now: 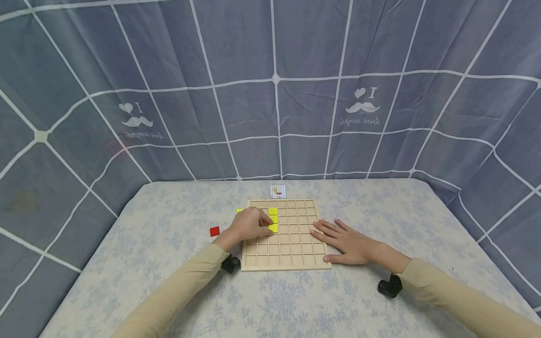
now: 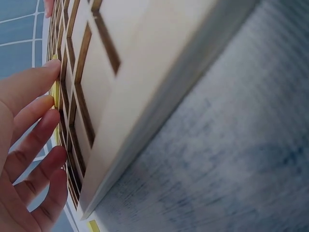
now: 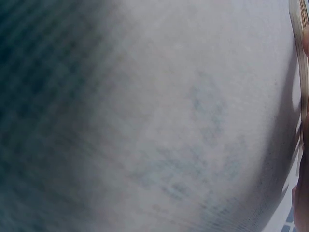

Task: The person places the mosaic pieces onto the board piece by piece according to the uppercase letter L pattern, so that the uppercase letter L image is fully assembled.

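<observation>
A wooden grid board (image 1: 297, 268) lies on the table, with yellow square tiles (image 1: 273, 211) in a column left of its middle. My left hand (image 1: 248, 224) is over the board's left half. Its thumb and index finger pinch at a yellow tile (image 1: 274, 228), the lowest of that column. From the left wrist, the thumb (image 2: 36, 79) and fingers come together around a yellow edge at the grid. Fingers spread, my right hand (image 1: 348, 241) rests along the board's right edge. Only slivers of its fingers (image 3: 303, 193) enter the right wrist view.
A red tile (image 1: 214, 231) lies on the table left of the board. Another yellow piece (image 1: 239, 210) shows beside the board's upper left, partly behind the left hand. Past the far edge lies a small patterned card (image 1: 278, 191). A grey-blue curtain (image 1: 304, 108) hangs behind the table.
</observation>
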{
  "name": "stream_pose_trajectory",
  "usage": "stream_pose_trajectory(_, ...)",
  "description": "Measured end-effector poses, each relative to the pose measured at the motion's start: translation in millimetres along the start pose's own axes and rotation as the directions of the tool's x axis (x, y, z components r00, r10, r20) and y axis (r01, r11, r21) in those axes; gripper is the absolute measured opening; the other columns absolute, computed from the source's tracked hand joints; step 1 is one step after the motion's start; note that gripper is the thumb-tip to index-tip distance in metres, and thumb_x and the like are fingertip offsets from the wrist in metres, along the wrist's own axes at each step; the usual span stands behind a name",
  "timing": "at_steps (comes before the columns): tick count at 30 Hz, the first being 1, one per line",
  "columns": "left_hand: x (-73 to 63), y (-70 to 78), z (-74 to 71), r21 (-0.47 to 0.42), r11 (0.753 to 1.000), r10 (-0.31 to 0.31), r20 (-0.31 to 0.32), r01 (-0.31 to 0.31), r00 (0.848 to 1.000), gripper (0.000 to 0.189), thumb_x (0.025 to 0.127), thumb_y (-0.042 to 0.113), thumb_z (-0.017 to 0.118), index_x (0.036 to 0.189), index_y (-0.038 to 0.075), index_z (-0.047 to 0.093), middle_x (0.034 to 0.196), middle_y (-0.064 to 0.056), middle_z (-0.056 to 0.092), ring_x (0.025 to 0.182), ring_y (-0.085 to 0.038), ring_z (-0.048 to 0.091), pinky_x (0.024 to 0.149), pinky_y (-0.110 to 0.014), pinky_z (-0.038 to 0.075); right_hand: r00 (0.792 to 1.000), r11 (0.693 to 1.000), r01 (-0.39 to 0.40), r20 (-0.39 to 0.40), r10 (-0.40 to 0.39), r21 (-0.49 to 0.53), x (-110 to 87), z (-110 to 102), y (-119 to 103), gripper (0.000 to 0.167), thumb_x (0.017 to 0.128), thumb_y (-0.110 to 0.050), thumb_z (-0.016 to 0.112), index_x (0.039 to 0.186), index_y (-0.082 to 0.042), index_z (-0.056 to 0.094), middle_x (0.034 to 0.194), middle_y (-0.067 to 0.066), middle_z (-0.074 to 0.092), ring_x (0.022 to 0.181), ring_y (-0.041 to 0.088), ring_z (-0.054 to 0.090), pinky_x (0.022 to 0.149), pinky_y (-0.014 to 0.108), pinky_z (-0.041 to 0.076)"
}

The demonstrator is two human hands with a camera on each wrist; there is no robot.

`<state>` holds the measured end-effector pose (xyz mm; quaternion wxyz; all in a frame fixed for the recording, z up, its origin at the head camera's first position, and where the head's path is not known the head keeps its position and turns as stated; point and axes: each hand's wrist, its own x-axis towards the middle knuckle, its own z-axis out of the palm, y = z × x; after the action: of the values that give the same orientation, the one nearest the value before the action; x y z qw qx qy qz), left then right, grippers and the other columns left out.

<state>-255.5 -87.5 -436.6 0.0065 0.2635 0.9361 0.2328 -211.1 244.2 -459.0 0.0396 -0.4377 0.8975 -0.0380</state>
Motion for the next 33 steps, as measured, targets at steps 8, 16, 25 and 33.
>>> stream_pose_trajectory(8, -0.6, -1.4, 1.0, 0.001, 1.000, 0.012, -0.013, -0.012, 1.000, 0.023, 0.073, 0.032, 0.083, 0.092, 0.019, 0.079, 0.096, 0.004, 0.073, 0.083, -0.008, 0.065, 0.066, -0.020, 0.049, 1.000, 1.000, 0.010, -0.009, -0.010, 0.012, -0.1, -0.2, 0.1, 0.073, 0.097, -0.052, 0.045, 0.155, -0.016, 0.020, 0.161, 0.012, 0.017, 0.147, 0.034, 0.017, 0.112, 0.063, 0.015)
stream_pose_trajectory(16, -3.2, -1.6, -2.8, -0.009, 1.000, 0.014, -0.005, -0.014, 1.000, 0.025, 0.073, 0.033, 0.083, 0.094, 0.020, 0.079, 0.098, 0.006, 0.073, 0.082, -0.006, 0.064, 0.067, -0.021, 0.048, 1.000, 1.000, 0.006, -0.003, -0.006, 0.018, -0.2, -0.9, -0.6, 0.073, 0.097, -0.052, 0.045, 0.155, -0.016, 0.020, 0.161, 0.012, 0.017, 0.148, 0.033, 0.016, 0.112, 0.063, 0.016)
stream_pose_trajectory(25, -6.6, -12.2, -19.0, -0.043, 0.997, -0.061, -0.013, 0.061, 0.998, 0.027, 0.076, 0.031, 0.080, 0.102, 0.020, 0.077, 0.092, 0.006, 0.072, 0.073, -0.005, 0.057, 0.062, -0.023, 0.044, 1.000, 1.000, 0.004, 0.000, -0.004, 0.015, 0.0, -2.4, -1.6, 0.072, 0.097, -0.052, 0.045, 0.155, -0.015, 0.021, 0.161, 0.012, 0.017, 0.148, 0.034, 0.016, 0.112, 0.063, 0.016)
stream_pose_trajectory(33, -9.1, -31.1, -34.6, -0.027, 0.997, -0.067, -0.058, 0.066, 0.996, 0.030, 0.077, 0.029, 0.079, 0.105, 0.015, 0.076, 0.092, 0.000, 0.072, 0.074, -0.010, 0.058, 0.061, -0.025, 0.044, 1.000, 1.000, -0.001, 0.008, 0.001, 0.017, 0.3, -3.1, -2.0, 0.072, 0.097, -0.052, 0.045, 0.155, -0.016, 0.021, 0.161, 0.013, 0.017, 0.148, 0.034, 0.016, 0.112, 0.063, 0.015)
